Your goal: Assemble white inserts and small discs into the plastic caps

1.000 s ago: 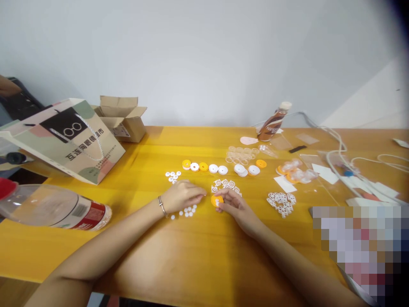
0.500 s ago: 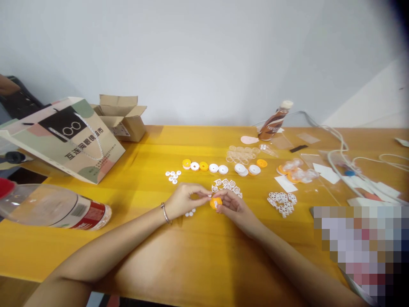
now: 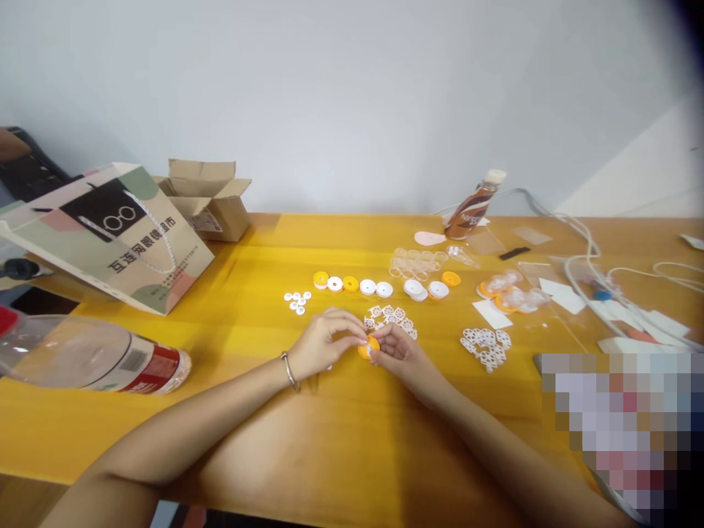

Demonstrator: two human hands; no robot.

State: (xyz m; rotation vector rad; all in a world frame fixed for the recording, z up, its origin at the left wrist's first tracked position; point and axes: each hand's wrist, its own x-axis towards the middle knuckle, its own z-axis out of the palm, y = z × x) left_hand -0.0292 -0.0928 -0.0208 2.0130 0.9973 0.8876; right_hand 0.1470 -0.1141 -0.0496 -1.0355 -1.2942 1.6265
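Between the fingertips of my right hand point(image 3: 405, 361) is a small round orange disc point(image 3: 365, 352) with a whitish middle, tilted toward me. My left hand point(image 3: 323, 342) is closed in a pinch at the disc's upper left edge; what lies between its thumb and finger is hidden. Just behind my hands lies a cluster of white perforated pieces point(image 3: 397, 317). Several small white round pieces point(image 3: 298, 299) lie beyond my left hand. A row of white and orange discs point(image 3: 367, 287) runs across the table farther back.
Clear rings point(image 3: 418, 262) lie behind the disc row, near a brown bottle point(image 3: 471, 209). More white perforated pieces point(image 3: 486, 347) are at right, with bagged orange parts point(image 3: 511, 295) and cables point(image 3: 586, 257). At left are a big plastic bottle point(image 3: 104, 352), a paper bag point(image 3: 126, 242) and a cardboard box point(image 3: 220, 209).
My left hand has moved slightly right, bringing its pinched fingertips against the orange disc. The small white piece that showed between them is now hidden. The disc has shifted slightly left and tilted.
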